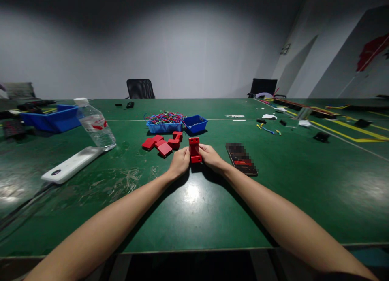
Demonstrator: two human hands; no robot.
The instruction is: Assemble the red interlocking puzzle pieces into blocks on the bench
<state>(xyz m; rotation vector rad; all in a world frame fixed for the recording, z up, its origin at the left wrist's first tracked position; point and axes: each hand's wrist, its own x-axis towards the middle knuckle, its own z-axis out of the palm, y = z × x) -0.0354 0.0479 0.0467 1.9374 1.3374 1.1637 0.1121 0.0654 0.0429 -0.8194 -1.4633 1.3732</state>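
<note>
A red block with small holes (pixel 195 150) is held upright just above the green table, between my two hands. My left hand (pixel 180 161) grips its left side with closed fingers. On its right side, my right hand (pixel 210 156) is closed on the same block. Several more red blocks (pixel 164 149) lie loosely grouped to the left of my hands. Behind them stands a blue bin (pixel 165 128) filled with colourful wires. A smaller blue bin (pixel 196 125) touches its right side, with small items inside that I cannot make out.
On the green table (pixel 194 216), a phone (pixel 242 159) lies right of my hands. Left are a white power strip (pixel 71 165), a tilted plastic bottle (pixel 96 126) and a large blue bin (pixel 53 120). Wire pieces (pixel 268 129) lie at the right.
</note>
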